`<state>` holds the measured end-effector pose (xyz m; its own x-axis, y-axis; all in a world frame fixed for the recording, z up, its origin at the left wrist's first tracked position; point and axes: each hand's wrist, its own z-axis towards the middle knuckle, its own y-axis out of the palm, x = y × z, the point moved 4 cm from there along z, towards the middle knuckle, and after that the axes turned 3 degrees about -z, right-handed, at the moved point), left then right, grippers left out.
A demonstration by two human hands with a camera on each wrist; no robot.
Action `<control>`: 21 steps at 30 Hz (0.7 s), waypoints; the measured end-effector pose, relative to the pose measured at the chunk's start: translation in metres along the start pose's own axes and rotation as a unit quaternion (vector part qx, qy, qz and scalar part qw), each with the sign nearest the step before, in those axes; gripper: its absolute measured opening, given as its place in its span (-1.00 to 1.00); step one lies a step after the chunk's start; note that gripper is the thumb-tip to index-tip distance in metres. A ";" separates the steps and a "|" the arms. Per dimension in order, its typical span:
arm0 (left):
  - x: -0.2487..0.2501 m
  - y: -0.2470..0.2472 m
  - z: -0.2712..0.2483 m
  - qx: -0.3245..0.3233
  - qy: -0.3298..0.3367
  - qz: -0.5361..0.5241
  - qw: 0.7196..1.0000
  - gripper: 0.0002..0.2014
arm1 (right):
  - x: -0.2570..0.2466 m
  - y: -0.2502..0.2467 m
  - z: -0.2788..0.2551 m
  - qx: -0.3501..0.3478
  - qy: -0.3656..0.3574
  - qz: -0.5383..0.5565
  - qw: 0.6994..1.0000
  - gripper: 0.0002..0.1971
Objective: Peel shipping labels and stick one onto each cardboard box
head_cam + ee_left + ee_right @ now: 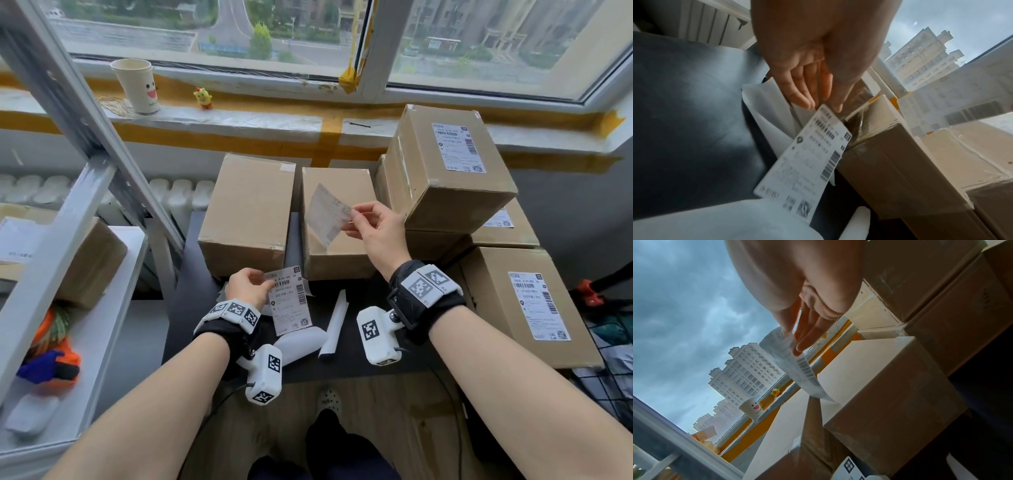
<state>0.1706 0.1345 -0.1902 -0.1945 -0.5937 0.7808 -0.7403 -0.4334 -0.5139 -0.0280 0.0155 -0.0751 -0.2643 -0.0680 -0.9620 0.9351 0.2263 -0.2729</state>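
While the right hand [375,228] pinches a peeled shipping label [325,214] by its right edge between thumb and forefinger, that label hangs in the air above the middle unlabelled cardboard box [337,253] at the centre of the head view, not touching it; the other fingers are loosely extended. In the right wrist view the same label [795,363] curves down from the fingertips [797,347] toward the box top. The left hand [248,287], lower centre of the frame, holds a printed label sheet [291,301] by its upper left corner, thumb over the face and fingers behind; the sheet slants over the dark table [191,274]. A second unlabelled box [248,212] stands just left of the middle one. Upper right, a labelled box [452,174] sits stacked on others, and another labelled box [527,305] lies at the right edge. White backing strips [335,325] lie on the table between the wrists. A paper cup [137,85] and a yellow chick figurine [203,97] stand on the windowsill, upper left.
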 end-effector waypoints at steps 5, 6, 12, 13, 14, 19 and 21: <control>0.029 -0.009 -0.006 -0.073 -0.019 -0.113 0.991 -0.88 | -0.013 0.002 -0.013 -0.015 0.005 -0.013 1.000 -0.87; 0.040 -0.010 -0.009 -0.094 -0.022 -0.154 0.983 -0.83 | -0.017 0.003 -0.016 -0.018 0.003 -0.021 1.000 -0.87; 0.104 -0.026 -0.031 -0.145 0.003 -0.249 0.958 -0.65 | -0.036 -0.001 -0.035 -0.024 -0.023 -0.058 0.998 -0.94; 0.108 -0.028 -0.032 -0.148 0.001 -0.254 0.956 -0.64 | -0.036 -0.001 -0.038 -0.027 -0.026 -0.063 0.997 -0.93; 0.112 -0.031 -0.035 -0.152 0.001 -0.258 0.954 -0.65 | -0.039 -0.003 -0.044 -0.027 -0.030 -0.064 0.997 -0.92; 0.117 -0.033 -0.041 -0.153 -0.001 -0.251 0.956 -0.80 | -0.037 -0.008 -0.055 -0.051 -0.021 -0.059 0.997 -0.90; 0.117 -0.029 -0.039 -0.155 0.009 -0.232 0.960 -0.76 | -0.034 -0.010 -0.055 -0.054 -0.022 -0.061 0.996 -0.88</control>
<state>0.1440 0.1040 -0.0701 0.1937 -0.3728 0.9075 -0.9051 -0.4248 0.0187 -0.0418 0.0689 -0.0396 -0.3622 -0.1440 -0.9209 0.8649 0.3163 -0.3897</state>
